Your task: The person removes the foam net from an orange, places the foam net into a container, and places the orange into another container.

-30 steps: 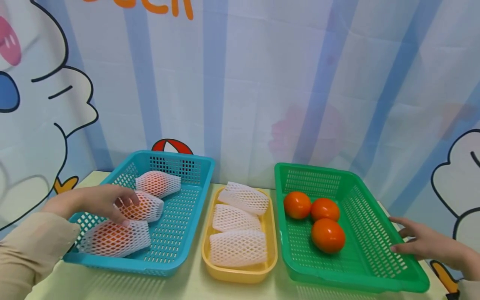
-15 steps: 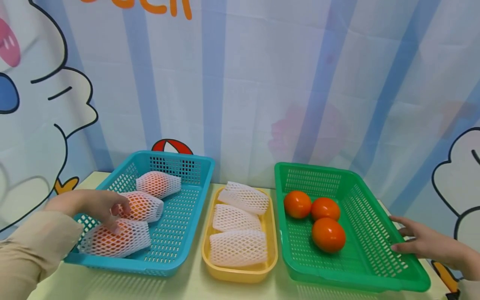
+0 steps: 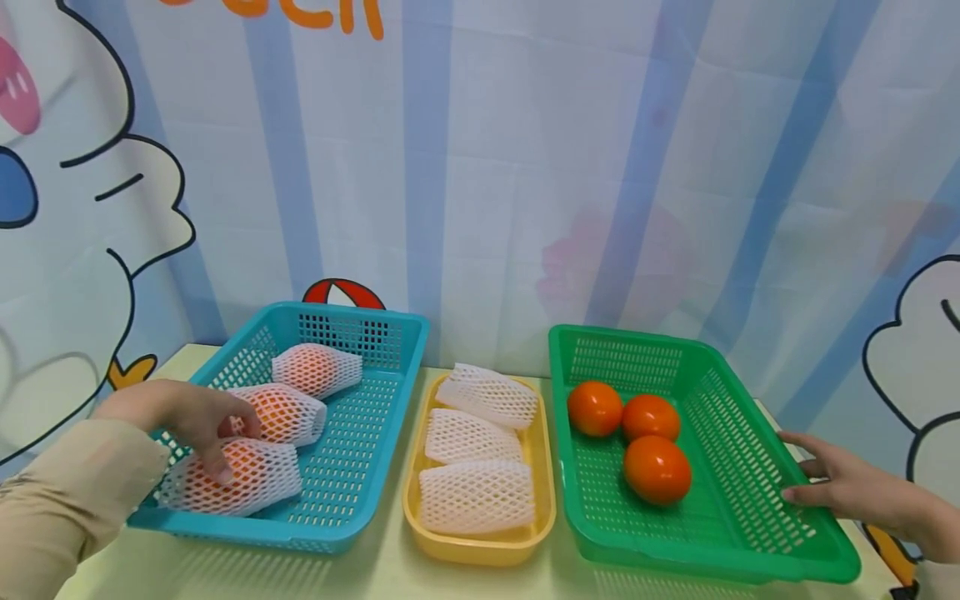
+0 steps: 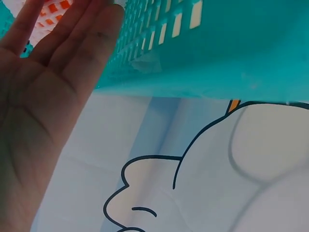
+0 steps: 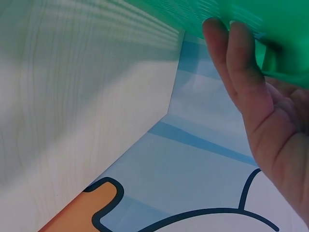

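Observation:
In the head view my left hand (image 3: 198, 421) is over the nearest net-wrapped orange-red fruit (image 3: 240, 479) in the blue basket (image 3: 375, 433). Its thumb touches the top of the white foam net, while the fingers reach down on the far side, beside the middle wrapped fruit (image 3: 285, 412). The left wrist view shows these fingers fairly straight inside the basket wall (image 4: 231, 53). My right hand (image 3: 847, 487) holds the right rim of the green basket (image 3: 750, 467), thumb inside and fingers outside. Three bare orange-red round fruits (image 3: 657, 471) lie in that basket.
Between the baskets stands a yellow tray (image 3: 480, 550) with three flat white foam nets (image 3: 476, 496). A third wrapped fruit (image 3: 317, 369) lies at the back of the blue basket. A printed curtain (image 3: 495, 167) hangs behind the pale table (image 3: 375, 575).
My left hand has moved down and slightly nearer, from above the wrapped fruits onto the nearest one. The right hand stays at the green basket's rim.

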